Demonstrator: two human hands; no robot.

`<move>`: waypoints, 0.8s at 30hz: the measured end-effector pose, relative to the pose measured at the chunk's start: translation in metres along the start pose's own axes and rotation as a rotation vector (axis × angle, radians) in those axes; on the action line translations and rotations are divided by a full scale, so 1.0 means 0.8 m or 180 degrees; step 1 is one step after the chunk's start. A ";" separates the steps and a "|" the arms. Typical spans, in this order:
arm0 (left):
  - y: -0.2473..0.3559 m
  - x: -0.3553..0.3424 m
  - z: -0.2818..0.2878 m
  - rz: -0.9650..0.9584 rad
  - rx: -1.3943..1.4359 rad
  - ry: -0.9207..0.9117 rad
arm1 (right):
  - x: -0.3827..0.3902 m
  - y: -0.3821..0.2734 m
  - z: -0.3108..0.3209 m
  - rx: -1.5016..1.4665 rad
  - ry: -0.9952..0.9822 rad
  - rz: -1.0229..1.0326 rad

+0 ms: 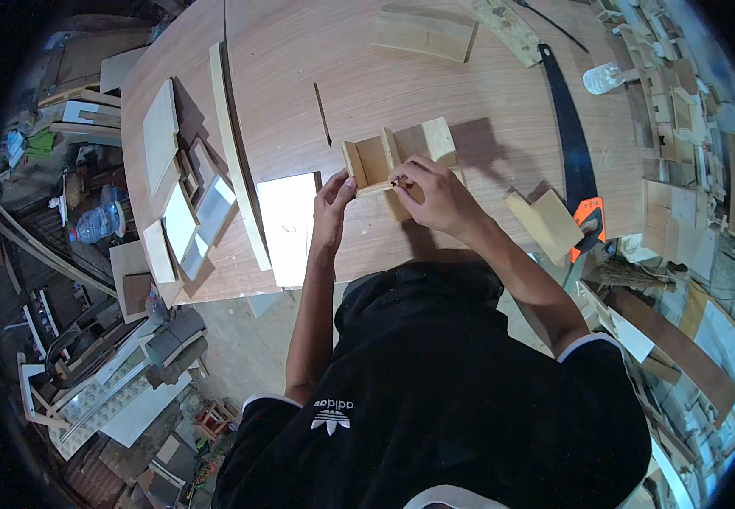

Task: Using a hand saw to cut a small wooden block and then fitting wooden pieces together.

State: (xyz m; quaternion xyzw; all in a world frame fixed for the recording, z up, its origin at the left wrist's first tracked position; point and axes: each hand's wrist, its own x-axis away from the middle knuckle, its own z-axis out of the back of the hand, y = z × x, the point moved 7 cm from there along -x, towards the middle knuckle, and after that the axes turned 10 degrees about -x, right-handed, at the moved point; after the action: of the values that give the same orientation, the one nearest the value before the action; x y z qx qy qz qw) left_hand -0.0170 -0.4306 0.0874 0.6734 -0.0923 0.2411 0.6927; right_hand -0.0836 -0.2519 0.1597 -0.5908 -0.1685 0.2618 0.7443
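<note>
A small light-wood box with upright dividers (372,159) sits on the table in front of me. My left hand (332,204) is closed on its near left corner, with thumb and fingers against the wood. My right hand (437,197) is over the near side of the box, its fingertips pinched together at the edge. Something small and dark shows between those fingertips, too little of it to name. Part of the box's near side is hidden behind the right hand. A white board (287,229) lies just left of my left hand.
A handsaw with an orange handle (586,216) lies to the right, near an angled wood piece (546,222). Toward the left are a long wooden strip (238,157) and several panels (161,136). A thin dark rod (322,114) and a wood block (425,32) lie farther back.
</note>
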 end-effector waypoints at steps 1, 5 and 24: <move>0.000 0.000 0.000 -0.0011 0.0006 0.0002 | 0.000 -0.001 0.000 0.0008 -0.0001 0.0009; -0.001 -0.002 -0.001 -0.0060 0.0009 -0.0029 | 0.001 0.000 0.000 0.0085 0.0019 0.0029; -0.012 -0.004 0.006 -0.0073 0.0116 0.0059 | -0.006 -0.004 0.001 -0.0114 -0.0011 0.0163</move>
State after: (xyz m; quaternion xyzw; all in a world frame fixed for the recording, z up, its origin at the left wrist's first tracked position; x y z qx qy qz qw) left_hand -0.0145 -0.4354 0.0776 0.6847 -0.0737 0.2410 0.6838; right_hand -0.0875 -0.2545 0.1636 -0.6077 -0.1591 0.2788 0.7264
